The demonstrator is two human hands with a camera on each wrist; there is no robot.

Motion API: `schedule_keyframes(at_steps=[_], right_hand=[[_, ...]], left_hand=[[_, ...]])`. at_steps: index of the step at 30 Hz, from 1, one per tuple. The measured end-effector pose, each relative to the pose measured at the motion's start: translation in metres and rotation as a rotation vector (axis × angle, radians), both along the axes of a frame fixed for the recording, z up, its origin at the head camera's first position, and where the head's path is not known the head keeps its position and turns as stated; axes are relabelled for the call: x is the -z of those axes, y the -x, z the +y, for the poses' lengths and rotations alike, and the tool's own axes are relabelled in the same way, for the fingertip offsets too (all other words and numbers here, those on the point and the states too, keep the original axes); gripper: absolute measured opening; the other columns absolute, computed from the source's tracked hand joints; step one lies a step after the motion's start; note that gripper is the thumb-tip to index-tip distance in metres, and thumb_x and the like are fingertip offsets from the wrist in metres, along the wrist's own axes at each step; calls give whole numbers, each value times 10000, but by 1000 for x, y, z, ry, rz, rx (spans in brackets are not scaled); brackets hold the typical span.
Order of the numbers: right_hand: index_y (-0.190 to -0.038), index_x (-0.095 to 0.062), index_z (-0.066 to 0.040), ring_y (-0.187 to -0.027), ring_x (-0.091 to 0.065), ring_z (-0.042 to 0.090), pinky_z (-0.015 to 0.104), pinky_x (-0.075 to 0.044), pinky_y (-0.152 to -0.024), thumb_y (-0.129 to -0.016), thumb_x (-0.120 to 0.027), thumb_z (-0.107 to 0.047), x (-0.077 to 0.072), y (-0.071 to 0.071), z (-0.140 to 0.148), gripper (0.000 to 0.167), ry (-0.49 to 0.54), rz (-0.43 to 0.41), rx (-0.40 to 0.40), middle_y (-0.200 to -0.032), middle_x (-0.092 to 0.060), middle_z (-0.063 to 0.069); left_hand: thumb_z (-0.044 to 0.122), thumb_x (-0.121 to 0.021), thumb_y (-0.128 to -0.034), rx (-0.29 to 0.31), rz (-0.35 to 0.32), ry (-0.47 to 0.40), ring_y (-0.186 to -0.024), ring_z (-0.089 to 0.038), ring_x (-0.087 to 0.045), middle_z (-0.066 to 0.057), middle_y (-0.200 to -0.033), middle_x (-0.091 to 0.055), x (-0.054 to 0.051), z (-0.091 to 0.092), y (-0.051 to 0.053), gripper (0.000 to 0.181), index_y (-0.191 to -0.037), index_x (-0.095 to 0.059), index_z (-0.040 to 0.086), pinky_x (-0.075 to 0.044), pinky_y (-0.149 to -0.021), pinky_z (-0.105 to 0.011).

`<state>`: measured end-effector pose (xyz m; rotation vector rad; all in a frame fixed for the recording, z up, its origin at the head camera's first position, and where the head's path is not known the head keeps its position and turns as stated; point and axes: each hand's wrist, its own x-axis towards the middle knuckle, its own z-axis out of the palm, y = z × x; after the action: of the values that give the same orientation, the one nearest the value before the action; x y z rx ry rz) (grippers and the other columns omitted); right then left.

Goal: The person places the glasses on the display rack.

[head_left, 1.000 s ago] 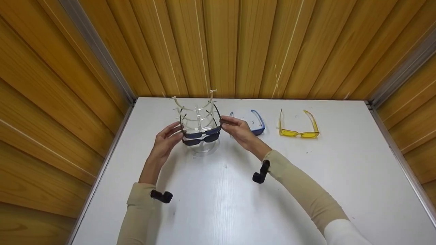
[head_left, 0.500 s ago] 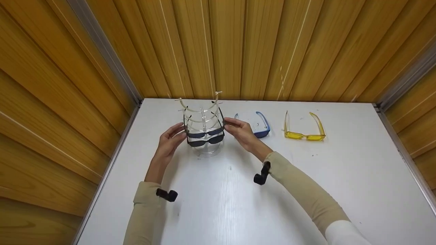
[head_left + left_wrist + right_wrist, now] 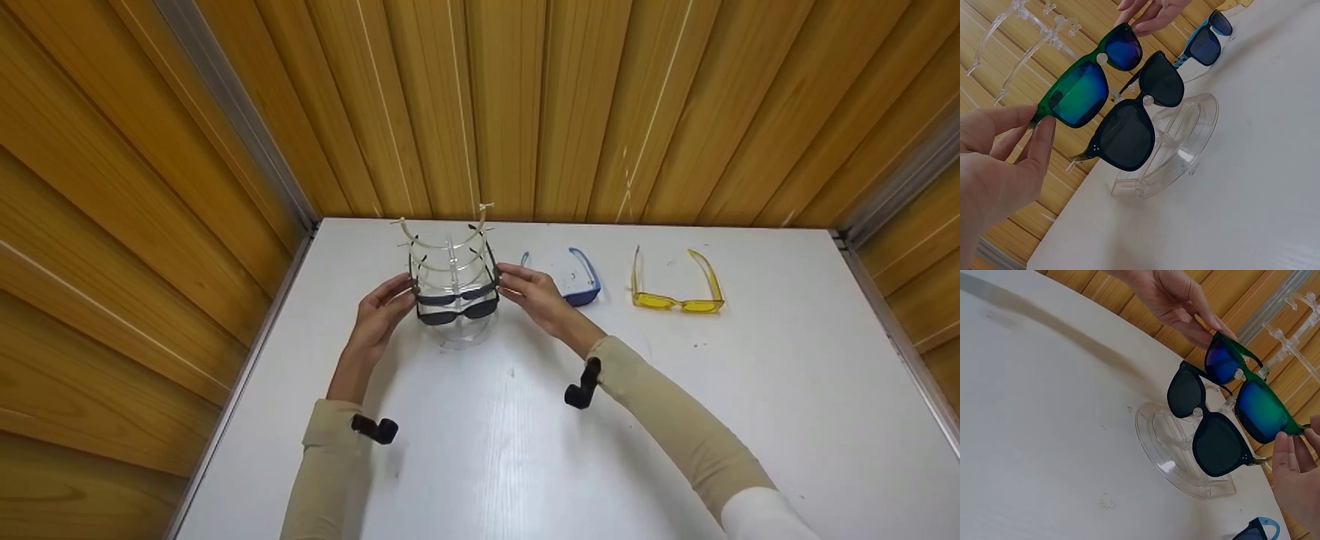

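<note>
evidently both hands are at work on one pair of glasses: the left hand (image 3: 379,316) pinches one front corner of the green-framed sunglasses (image 3: 1079,93) between thumb and fingers, and the right hand (image 3: 538,298) grips the opposite corner in the same way, its fingers bent in around the frame. the pair sits level between them at the clear display stand (image 3: 1199,138), lenses facing the person, a round clear knob showing at the bridge and the arms reaching back along the stand's sides. its lenses shine blue and green in the wrist views. just below, on the next tier down, the black sunglasses (image 3: 1129,135) hang with dark lenses, another clear knob at their bridge. curved clear tiers rise above both pairs, and the stand's rounded base rests on the white tabletop (image 3: 495,457). near the right hand, partly hidden behind it, lie the blue sunglasses (image 3: 583,298), arms unfolded toward the wall; farther to the right lie the yellow glasses (image 3: 679,304), opened likewise. each beige sleeve (image 3: 675,412) carries a small black device (image 3: 581,386) at the cuff. behind everything stands the wood-patterned wall (image 3: 510,97).
</note>
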<state>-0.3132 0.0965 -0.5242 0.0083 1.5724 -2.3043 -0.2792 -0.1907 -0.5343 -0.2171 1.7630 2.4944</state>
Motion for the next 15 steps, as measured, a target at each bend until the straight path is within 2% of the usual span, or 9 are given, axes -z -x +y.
schedule_keyframes(at_steps=[2,6,10,13,15], right_hand=[[-1483,-422,113,-1066,-658,78,414,-398,-1224,-1047,-496,13,1,-1,2,454,-11,5,-18,-1449,-553,234],[-1485,-421,112,-1093,-651,85,399,-418,-1210,-1047,-498,6,1,-3,5,458,-10,35,-47,-1465,-542,237],[-1461,-461,106,-1107,-658,99,342,-483,-1151,-1035,-534,-11,3,-3,7,448,11,66,-73,-1381,-616,183],[-1457,-474,96,-1114,-657,104,336,-493,-1139,-1032,-540,-14,3,-2,7,443,-2,72,-78,-1339,-637,145],[-1471,-456,93,-1167,-650,139,367,-464,-1172,-1038,-529,-14,2,-2,8,452,-18,67,-78,-1393,-604,185]], left_hand=[[-92,-621,-954,-1,1,-10,-1083,-96,-692,-87,-1293,-638,1,0,0,498,-1438,-525,-34,-537,-1074,-279],[-110,-615,-948,-2,12,-21,-1045,-84,-706,-34,-1212,-680,1,0,0,508,-1443,-510,-57,-557,-1040,-269],[-101,-619,-951,1,11,-11,-1039,-79,-706,-11,-1184,-692,1,-2,0,516,-1451,-497,-61,-559,-1034,-263],[-92,-624,-953,-2,-1,-11,-1044,-82,-704,-42,-1219,-680,1,-3,-1,505,-1443,-512,-50,-551,-1049,-266],[-81,-626,-956,-2,-9,-13,-1061,-87,-699,-106,-1295,-653,0,-5,-1,504,-1446,-514,-39,-541,-1064,-271]])
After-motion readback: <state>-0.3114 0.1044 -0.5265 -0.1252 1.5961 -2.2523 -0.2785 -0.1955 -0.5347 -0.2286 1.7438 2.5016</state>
